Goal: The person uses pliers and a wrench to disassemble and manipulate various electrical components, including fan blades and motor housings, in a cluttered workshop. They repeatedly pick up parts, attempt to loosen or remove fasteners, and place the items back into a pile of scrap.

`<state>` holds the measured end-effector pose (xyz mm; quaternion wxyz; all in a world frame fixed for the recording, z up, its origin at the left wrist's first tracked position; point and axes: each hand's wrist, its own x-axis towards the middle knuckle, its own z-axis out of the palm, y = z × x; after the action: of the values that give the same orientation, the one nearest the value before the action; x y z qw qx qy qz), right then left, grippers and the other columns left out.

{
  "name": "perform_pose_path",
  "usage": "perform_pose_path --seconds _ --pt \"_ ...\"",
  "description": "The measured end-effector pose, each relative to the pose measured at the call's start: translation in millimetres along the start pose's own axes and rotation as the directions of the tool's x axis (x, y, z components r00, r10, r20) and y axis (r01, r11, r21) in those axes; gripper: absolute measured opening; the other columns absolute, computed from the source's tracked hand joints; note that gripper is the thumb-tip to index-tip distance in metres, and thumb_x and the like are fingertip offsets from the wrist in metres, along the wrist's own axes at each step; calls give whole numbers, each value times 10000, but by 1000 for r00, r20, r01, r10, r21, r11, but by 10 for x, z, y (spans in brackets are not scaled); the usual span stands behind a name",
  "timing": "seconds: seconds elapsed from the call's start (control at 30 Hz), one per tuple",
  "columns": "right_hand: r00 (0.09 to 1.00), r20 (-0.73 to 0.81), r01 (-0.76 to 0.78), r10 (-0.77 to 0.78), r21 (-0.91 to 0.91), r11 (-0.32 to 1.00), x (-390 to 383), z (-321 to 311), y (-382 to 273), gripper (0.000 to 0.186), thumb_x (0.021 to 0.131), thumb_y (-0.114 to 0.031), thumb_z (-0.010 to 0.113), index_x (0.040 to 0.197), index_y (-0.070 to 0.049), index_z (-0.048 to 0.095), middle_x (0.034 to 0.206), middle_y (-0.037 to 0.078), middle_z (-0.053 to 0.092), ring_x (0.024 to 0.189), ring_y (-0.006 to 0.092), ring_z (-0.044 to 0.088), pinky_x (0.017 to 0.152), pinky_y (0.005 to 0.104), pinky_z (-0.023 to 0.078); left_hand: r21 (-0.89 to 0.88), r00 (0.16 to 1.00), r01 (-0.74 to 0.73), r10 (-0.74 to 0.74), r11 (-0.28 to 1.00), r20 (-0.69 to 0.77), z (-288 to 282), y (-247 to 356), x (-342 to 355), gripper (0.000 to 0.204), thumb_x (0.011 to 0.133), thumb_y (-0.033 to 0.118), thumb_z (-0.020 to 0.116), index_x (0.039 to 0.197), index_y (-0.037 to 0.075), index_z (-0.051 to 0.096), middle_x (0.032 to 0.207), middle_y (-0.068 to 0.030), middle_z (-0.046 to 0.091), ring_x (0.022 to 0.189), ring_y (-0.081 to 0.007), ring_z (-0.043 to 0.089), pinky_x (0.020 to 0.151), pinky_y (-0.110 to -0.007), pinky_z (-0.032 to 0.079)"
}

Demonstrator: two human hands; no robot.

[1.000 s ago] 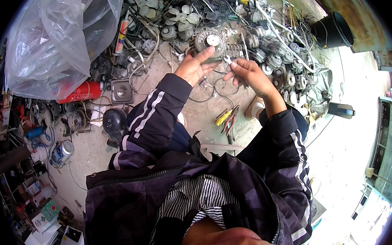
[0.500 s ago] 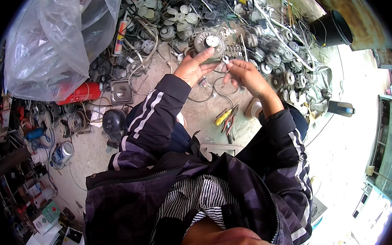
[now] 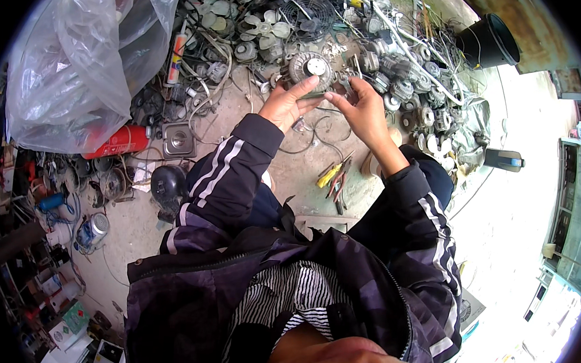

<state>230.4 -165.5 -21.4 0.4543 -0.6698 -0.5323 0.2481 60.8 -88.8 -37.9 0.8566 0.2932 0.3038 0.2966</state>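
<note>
**Two rules: hold firm, go gently**

The biggest thing is a heap of old motors and fan blades, spread over the floor in front. A big clear plastic bag stands to its left. Loose cords lie all around, so I would watch that none gets snagged.

The left hand has its thumb up and its fingers reaching across to the right. I cannot tell if it is gripping anything. The right hand is bent, with its thumb tip close to the left fingers. I cannot tell how tight it is.

One round motor with a white middle is just past the left thumb, at the near edge of the heap. The thumb tip looks to be over its rim. A firm left hand would stop wobbles, and the right should push softly, away from the left fingers.

Pliers with yellow handles lie on the floor, easy to reach.

The smallest is a blurry gray bit near the right fingertips. Slow, small moves should help there.
</note>
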Motion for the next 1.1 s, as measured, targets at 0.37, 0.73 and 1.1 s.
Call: perform_pose_path --seconds 0.37,0.73,1.1 --pt "999 37 4 -3 -38 999 65 -120 136 297 752 -270 789 863 -22 666 707 81 559 586 166 502 574 313 433 -23 999 34 -34 999 -15 8 -2 7 531 827 212 746 1271 82 485 1193 -93 606 1084 -261 613 986 -426 443" --pt "992 96 87 -78 -91 992 77 -132 26 259 771 -257 763 904 -46 690 759 82 588 634 185 550 611 315 454 -6 999 35 -35 999 -18 21 -5 -6 538 823 208 750 1269 67 484 1197 -92 603 1091 -261 609 995 -429 439" --pt "992 77 105 -96 -123 987 52 -120 6 228 780 -228 765 903 -51 688 807 55 590 640 153 531 605 284 447 8 1000 26 -26 1000 0 6 -19 6 529 854 237 714 1296 89 464 1219 -101 592 1120 -269 596 999 -416 443"
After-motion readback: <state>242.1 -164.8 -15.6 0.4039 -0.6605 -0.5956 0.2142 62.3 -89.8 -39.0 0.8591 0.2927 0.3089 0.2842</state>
